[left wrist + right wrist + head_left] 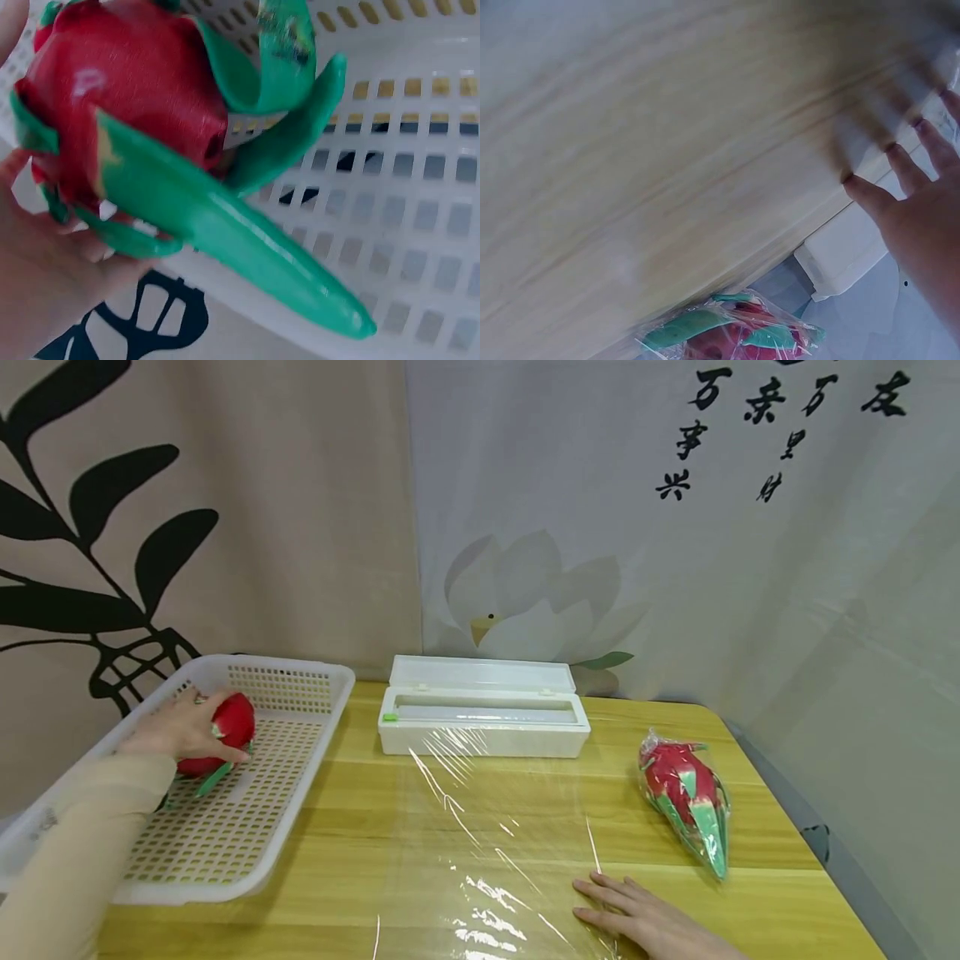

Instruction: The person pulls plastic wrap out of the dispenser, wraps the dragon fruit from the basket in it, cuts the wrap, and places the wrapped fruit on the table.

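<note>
In the white basket (300, 827), my left hand (176, 727) grips a red dragon fruit (234, 720) with green scales. The left wrist view shows my fingers around the side of this dragon fruit (142, 82), its long green scales pointing away from the palm. My right hand (648, 914) lies with fingers spread at the right edge of a sheet of clear cling film (495, 843). The film stretches over the table from a white cling film dispenser (487, 739) whose lid stands up. Right of it lies another dragon fruit (686, 785) wrapped in film.
The basket takes up the left side of the wooden table (780, 860). Behind the table hangs a printed curtain (525, 485) with leaves, a flower and writing. At the right the table edge borders a grey strip.
</note>
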Motion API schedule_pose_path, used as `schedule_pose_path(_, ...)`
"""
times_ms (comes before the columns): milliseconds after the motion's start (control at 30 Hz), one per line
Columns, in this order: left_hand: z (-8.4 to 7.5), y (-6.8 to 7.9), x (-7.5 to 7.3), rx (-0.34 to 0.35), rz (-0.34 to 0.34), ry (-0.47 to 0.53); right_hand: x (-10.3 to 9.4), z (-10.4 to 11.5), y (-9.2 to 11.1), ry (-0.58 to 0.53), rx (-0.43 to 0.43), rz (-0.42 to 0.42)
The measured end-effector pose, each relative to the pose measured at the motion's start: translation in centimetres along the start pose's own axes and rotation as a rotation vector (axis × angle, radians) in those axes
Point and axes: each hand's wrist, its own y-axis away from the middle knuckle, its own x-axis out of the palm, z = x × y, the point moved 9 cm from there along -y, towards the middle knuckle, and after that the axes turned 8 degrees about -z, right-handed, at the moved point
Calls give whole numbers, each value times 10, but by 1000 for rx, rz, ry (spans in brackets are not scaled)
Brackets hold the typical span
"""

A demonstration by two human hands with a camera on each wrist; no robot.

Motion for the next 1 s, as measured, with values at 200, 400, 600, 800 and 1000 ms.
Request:
schedule_pose_path(200, 4, -1, 9, -20, -22, -1, 1, -1, 0, 4, 6, 11)
schedule_pose_path(400, 7, -1, 9, -45, -79, 19, 2, -1, 1, 2, 6, 9)
schedule_pose_path(600, 3, 0, 4, -24, -119, 33, 0, -1, 1, -9, 16, 14)
schedule_pose_path(800, -13, 1, -23, 75, -227, 27, 1, 0, 0, -15, 22, 24)
schedule_pose_path(1000, -27, 2, -47, 88, -280, 9, 1, 0, 0, -5, 21, 10)
